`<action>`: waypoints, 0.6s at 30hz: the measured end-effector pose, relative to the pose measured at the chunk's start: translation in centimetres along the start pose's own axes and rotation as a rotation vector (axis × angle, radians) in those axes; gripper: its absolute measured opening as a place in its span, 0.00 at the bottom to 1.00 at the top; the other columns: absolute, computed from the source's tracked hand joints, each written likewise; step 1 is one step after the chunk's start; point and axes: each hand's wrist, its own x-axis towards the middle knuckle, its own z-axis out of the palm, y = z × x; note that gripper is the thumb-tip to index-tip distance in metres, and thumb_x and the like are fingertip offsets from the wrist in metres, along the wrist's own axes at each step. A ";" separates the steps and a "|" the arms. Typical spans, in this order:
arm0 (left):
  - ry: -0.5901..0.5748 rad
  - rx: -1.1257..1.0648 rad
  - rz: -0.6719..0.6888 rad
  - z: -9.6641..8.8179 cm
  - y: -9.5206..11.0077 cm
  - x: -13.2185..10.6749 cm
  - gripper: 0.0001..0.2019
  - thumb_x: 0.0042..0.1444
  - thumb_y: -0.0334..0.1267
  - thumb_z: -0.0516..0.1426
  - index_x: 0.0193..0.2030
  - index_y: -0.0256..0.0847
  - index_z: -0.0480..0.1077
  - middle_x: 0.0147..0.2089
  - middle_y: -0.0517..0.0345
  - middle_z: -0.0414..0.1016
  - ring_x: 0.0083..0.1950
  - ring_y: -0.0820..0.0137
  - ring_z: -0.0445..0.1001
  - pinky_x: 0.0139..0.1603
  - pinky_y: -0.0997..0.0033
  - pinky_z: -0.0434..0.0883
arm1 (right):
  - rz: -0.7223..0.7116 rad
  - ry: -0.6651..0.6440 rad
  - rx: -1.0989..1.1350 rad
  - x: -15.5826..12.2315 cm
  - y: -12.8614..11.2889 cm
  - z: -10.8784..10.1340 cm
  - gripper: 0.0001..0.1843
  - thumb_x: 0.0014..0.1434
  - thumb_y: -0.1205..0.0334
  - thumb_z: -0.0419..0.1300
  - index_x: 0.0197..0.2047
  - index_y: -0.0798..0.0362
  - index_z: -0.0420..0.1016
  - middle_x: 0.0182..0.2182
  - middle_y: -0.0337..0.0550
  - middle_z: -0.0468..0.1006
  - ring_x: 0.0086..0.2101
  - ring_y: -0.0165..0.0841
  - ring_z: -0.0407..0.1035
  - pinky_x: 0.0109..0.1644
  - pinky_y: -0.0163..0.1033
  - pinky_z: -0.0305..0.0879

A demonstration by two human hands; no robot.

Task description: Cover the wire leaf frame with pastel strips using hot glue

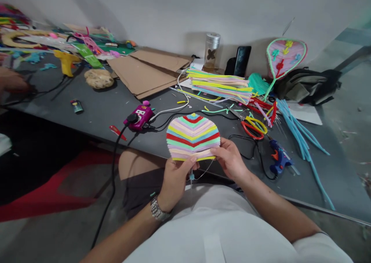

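A striped pipe-cleaner fan, with chevron bands of red, yellow, green, lilac and blue, is held up over the table's near edge. My left hand grips its lower edge, thumb on the front face. At the lower right corner, my right hand pinches the fan between thumb and fingers. A thin wire loop and a small blue piece hang below the fan. Scissors with red and yellow handles lie to the right, beyond my right hand. A blue glue gun rests on the table farther right.
Pipe cleaners in a bundle lie behind the fan, with loose blue ones at right. A purple power socket trails black cables. Cardboard, a stone and a yellow glue gun lie left, near another person's hand.
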 end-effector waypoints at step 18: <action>-0.007 0.039 -0.097 0.6 1.7 -0.4 0.15 0.53 0.47 0.67 0.26 0.38 0.73 0.25 0.59 0.71 0.27 0.73 0.67 0.30 0.74 0.67 | -0.006 0.047 0.030 -0.6 -0.3 1.5 0.06 0.40 0.63 0.69 0.26 0.51 0.79 0.23 0.37 0.81 0.28 0.35 0.73 0.36 0.39 0.69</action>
